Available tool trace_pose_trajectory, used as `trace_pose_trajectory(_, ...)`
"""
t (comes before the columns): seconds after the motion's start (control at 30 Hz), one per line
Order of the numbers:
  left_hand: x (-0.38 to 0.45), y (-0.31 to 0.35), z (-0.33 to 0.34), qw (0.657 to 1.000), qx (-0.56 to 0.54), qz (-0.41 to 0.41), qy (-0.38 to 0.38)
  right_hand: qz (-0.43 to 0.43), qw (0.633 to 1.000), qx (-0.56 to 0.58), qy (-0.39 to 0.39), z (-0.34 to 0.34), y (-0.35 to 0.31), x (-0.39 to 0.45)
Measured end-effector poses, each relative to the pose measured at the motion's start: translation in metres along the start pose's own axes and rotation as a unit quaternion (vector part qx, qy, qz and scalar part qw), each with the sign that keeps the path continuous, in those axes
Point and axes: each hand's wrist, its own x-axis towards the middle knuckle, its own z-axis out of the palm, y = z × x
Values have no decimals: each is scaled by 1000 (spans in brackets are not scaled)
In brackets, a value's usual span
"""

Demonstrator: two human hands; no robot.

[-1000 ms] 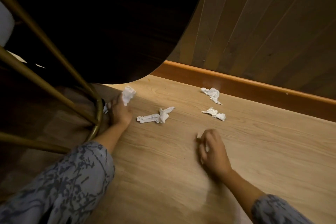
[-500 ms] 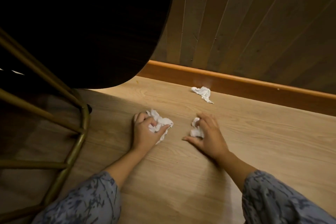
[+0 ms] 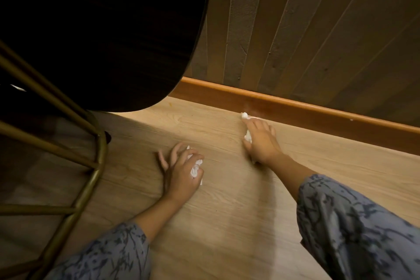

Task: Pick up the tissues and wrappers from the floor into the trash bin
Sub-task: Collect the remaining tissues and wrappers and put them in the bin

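My left hand [image 3: 179, 170] rests on the wooden floor with crumpled white tissues [image 3: 196, 167] bunched in its thumb and fingers. My right hand [image 3: 261, 141] reaches toward the baseboard and holds a white tissue [image 3: 248, 136] in its palm. Its fingertips lie over another tissue [image 3: 245, 115] at the foot of the baseboard; only a small white tip of it shows. No trash bin is in view.
A dark round tabletop [image 3: 102, 29] overhangs the upper left. Its gold metal legs and base ring [image 3: 100, 154] stand at the left. An orange-brown baseboard [image 3: 318, 111] runs under a slatted wooden wall [image 3: 318, 29]. Light wood floor [image 3: 227, 223] lies between my arms.
My right hand has moved forward from the middle of the floor to the tissue by the baseboard, keeping its tissue. My left hand has closed tighter on its tissues.
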Motion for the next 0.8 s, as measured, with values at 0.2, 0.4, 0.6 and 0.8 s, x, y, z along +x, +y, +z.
trace_pose_trajectory(0.2, -17, -2, 1, 998, -52, 10, -18, -24, 993, 34, 114, 30, 3, -61)
trace_pose_trajectory(0.4, -39, 13, 1, 980, -147, 135, -19, -66, 981, 97, 153, 45, 4, -131)
trace_pose_trajectory(0.6, -35, 51, 1, 963, -232, 119, -62, -2, 971, 170, 167, 5, 10, -153)
trace_pose_trajectory(0.8, 40, 163, -56, 936, -199, 283, -65, -109, 970, 8, 217, -125, 19, -157)
